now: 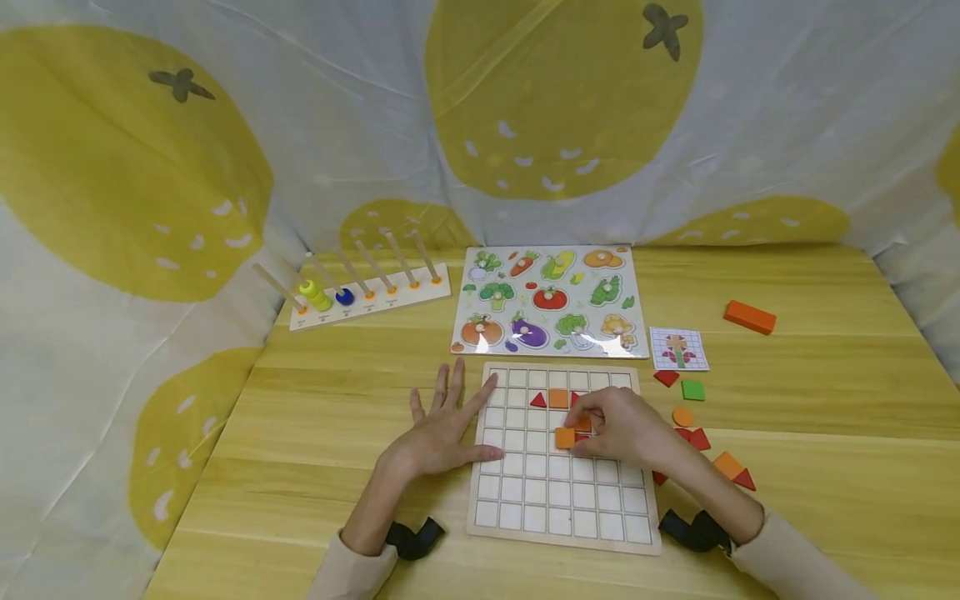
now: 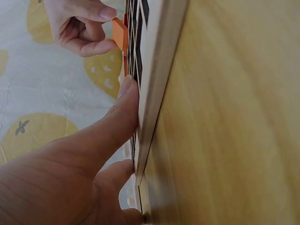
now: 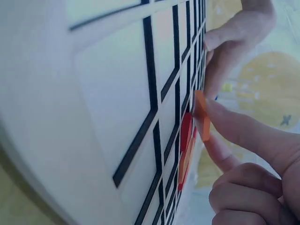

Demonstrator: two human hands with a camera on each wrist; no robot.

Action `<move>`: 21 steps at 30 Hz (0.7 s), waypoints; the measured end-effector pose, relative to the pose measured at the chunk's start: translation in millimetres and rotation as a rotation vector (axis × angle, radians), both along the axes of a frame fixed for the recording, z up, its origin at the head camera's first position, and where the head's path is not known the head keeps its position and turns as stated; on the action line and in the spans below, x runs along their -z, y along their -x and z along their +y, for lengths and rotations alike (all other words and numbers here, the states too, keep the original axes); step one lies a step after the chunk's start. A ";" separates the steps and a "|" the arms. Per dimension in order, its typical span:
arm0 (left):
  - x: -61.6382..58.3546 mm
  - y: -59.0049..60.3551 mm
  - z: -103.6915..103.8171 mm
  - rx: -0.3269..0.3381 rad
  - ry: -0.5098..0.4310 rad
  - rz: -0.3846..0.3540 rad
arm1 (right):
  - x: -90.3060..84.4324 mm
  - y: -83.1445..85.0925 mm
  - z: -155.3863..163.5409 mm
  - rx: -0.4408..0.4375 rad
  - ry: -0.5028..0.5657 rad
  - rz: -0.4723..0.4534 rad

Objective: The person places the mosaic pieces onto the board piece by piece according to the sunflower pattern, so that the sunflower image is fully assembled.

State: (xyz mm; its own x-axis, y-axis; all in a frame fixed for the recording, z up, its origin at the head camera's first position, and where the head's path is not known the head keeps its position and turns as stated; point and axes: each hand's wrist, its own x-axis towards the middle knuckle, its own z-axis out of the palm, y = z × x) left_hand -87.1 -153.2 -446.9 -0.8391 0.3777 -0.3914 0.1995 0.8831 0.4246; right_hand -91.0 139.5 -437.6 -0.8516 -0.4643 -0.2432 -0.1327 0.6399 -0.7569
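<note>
Right hand [image 1: 618,429] first: we see its fingers curled over the grid board [image 1: 525,492], pinching an orange square [image 1: 565,437] that sits on the middle cells. From the right wrist view, the square [image 3: 202,115] is tilted, held between thumb and fingertip [image 3: 234,126], one edge against the board [image 3: 108,93] and the rest lifted off it. Red and orange tiles [image 3: 186,140] lie flat just beside it.

We find the left hand [image 1: 442,429] released, fingers straight and spread, palm down on the table [image 1: 300,433] at the board's left edge. Its thumb tip and index fingertip touch the frame. The left wrist view shows the thumb [image 2: 117,126] pressed against the board's edge [image 2: 154,93], with the other hand [image 2: 79,28] and the square [image 2: 119,33] beyond it.

On the board we also see another orange square [image 1: 558,398] with a red triangle [image 1: 537,401] just beside it, in the second row. Right of the board lie loose pieces: a green square [image 1: 693,390], an orange circle [image 1: 682,417], red triangles and an orange piece. A pattern card [image 1: 678,348] lies above them, an orange block [image 1: 749,317] well apart to the right. Behind the board we see a vegetable puzzle [image 1: 547,302] and a peg rack [image 1: 371,300] carrying yellow-green and blue rings.
</note>
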 end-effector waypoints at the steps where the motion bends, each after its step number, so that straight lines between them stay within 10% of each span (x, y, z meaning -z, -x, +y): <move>1: 0.4 0.3 0.3 0.000 0.002 -0.001 | 0.7 0.2 -1.3 0.002 -0.003 -0.003; 21: -1.2 0.0 0.5 -0.001 -0.009 0.001 | 10.6 4.9 0.5 -0.055 0.071 -0.042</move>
